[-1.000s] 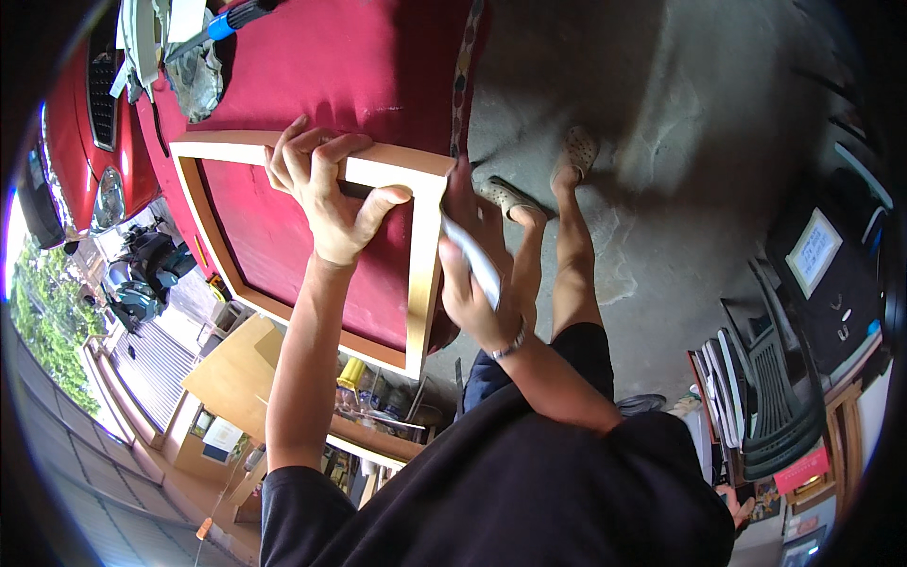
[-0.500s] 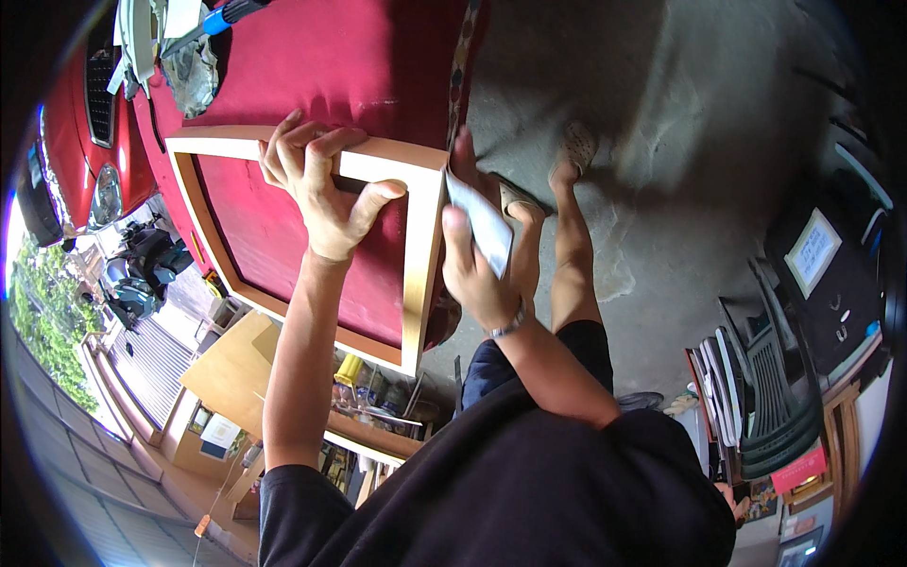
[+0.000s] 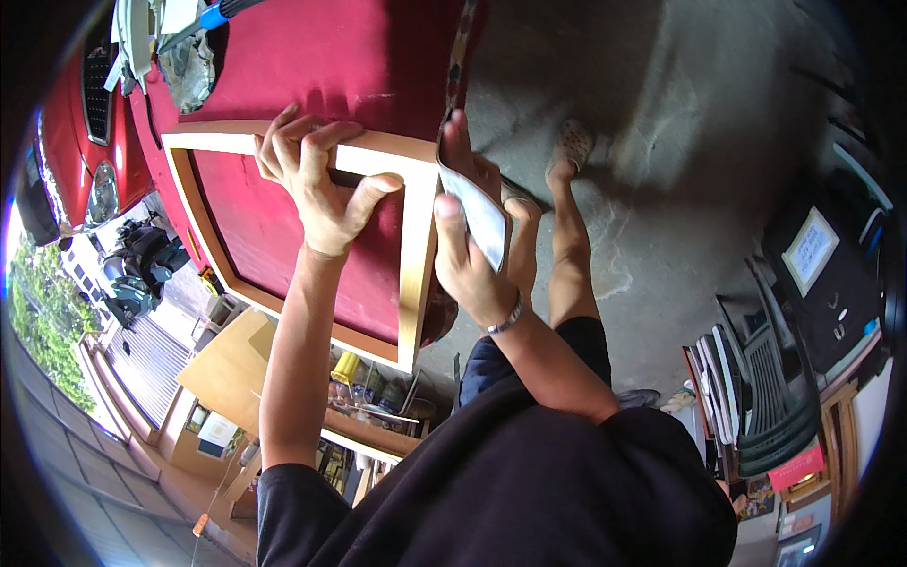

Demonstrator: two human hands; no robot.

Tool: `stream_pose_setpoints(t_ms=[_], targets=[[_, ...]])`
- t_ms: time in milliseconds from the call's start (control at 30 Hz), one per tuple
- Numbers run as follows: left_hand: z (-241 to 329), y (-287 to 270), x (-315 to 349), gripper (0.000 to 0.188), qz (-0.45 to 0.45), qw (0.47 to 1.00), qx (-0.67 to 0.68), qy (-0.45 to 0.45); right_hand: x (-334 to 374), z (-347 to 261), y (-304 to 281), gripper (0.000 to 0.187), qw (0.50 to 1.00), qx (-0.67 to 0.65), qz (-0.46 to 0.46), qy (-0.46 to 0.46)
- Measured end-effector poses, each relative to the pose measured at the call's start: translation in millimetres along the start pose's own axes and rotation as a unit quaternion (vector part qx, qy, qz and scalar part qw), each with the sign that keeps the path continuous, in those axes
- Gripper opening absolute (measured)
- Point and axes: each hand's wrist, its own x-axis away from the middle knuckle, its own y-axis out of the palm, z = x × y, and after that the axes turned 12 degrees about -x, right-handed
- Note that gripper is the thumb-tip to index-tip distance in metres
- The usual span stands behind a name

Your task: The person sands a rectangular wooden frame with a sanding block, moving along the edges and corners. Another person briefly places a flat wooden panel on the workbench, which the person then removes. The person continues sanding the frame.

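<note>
A pale wooden frame (image 3: 412, 274), rectangular and open in the middle, lies on a table covered with red cloth (image 3: 312, 57). My left hand (image 3: 316, 180) is closed over its far rail, fingers hooked across the wood and thumb stretched toward the right corner. In my right hand (image 3: 468, 269) is a bent sheet of sandpaper (image 3: 480, 215), its whitish back showing. Thumb on one side and fingers on the other, I hold it against the frame's outer right edge near the far corner. The face of the sheet toward the wood is hidden.
A crumpled clear plastic bag (image 3: 189, 76) and a blue-handled tool (image 3: 213, 17) lie at the table's far left. Beyond stand a red car (image 3: 71, 142) and a motorcycle (image 3: 142, 265). Green stacked chairs (image 3: 770, 397) are at right, over a concrete floor (image 3: 661, 189).
My right hand and the sandpaper have slid a little farther away along the frame's right edge. The left hand keeps its hold. The whole view has shifted slightly.
</note>
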Motion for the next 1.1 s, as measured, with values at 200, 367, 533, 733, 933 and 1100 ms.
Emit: stream_pose_setpoints(t_ms=[200,367,533,733,933,1100], targets=[[-2.6,2.0,-5.2,0.082,0.008,1.0,-0.011,0.006,8.9,4.8,1.6,0.055,0.999,0.008,-0.006,-0.037],[-3.9,2.1,-2.3,0.082,0.005,1.0,-0.002,-0.001,49.5,17.0,7.6,0.056,0.998,0.024,-0.022,-0.045],[-1.1,0.5,-1.9,0.079,-0.002,1.0,0.008,-0.006,10.2,12.1,5.8,0.053,0.998,-0.024,0.01,-0.054],[-2.1,-0.7,-0.9,0.078,-0.01,1.0,0.009,-0.008,11.7,13.1,0.3,0.046,1.0,0.001,-0.002,-0.022],[-1.3,0.5,-2.1,0.078,-0.004,1.0,0.012,-0.006,35.4,24.0,6.6,0.045,0.999,-0.036,0.021,-0.031],[-0.2,0.3,-1.7,0.082,-0.009,1.0,0.007,-0.012,35.8,28.0,6.9,0.045,0.999,-0.026,0.018,-0.008]])
